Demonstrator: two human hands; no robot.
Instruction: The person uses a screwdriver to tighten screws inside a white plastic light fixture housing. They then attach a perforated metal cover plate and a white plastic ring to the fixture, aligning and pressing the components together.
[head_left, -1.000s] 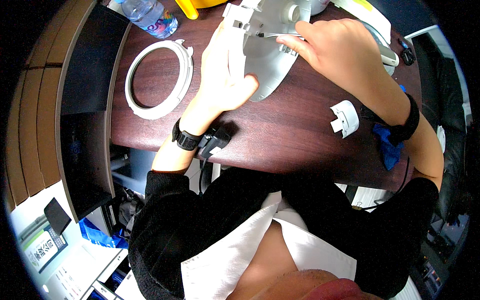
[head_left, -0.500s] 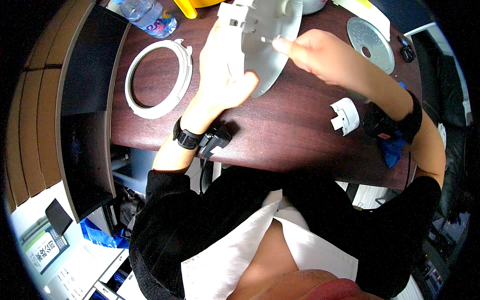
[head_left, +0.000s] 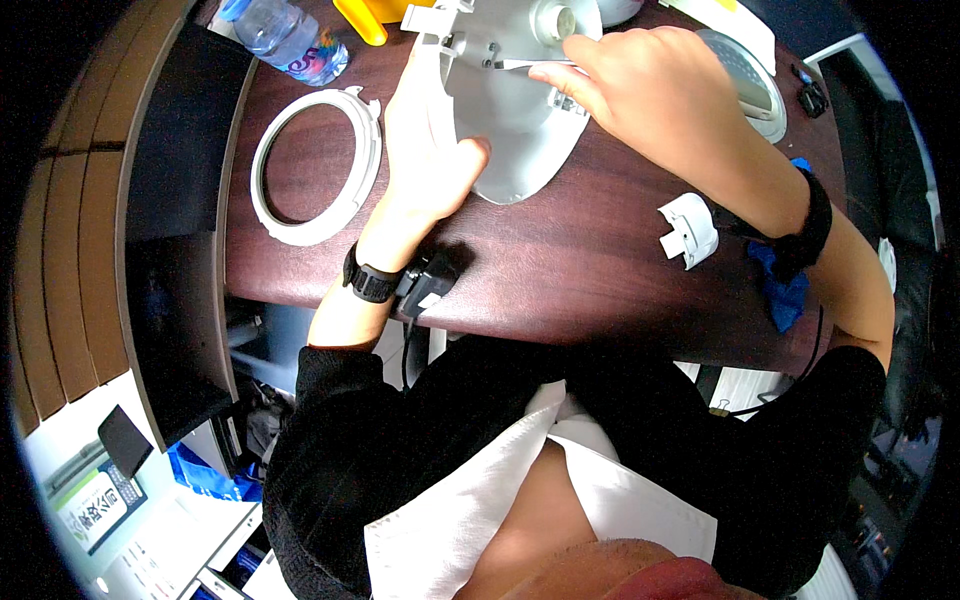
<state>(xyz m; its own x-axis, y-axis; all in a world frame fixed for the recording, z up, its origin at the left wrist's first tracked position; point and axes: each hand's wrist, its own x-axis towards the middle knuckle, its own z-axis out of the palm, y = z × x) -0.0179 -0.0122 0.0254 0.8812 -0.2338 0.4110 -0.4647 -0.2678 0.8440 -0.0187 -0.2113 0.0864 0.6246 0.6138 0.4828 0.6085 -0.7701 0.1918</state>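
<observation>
A white plastic housing [head_left: 520,150], hollow side up with small posts inside and a round socket, is held over the far middle of the dark wooden table. My left hand [head_left: 425,165] is closed on its left edge, thumb along the near side. From the right, my right hand [head_left: 660,95] reaches over the hollow, its fingers pinching a thin, pale, shiny strip [head_left: 525,63]. The strip's tip is at a small dark fitting inside the shell. Whether the strip is a tool or a part, I cannot tell.
A white plastic ring [head_left: 262,180] lies left, below a water bottle [head_left: 295,45] and a yellow object [head_left: 362,20]. Right are a perforated metal disc [head_left: 765,95], a small white bracket [head_left: 690,232] and blue cloth [head_left: 778,295]. A black boxy device [head_left: 428,285] is by my left wrist.
The housing has shifted slightly left and nearer, showing more of its inside and the round socket. My right hand has turned over it, and the strip now shows more clearly.
</observation>
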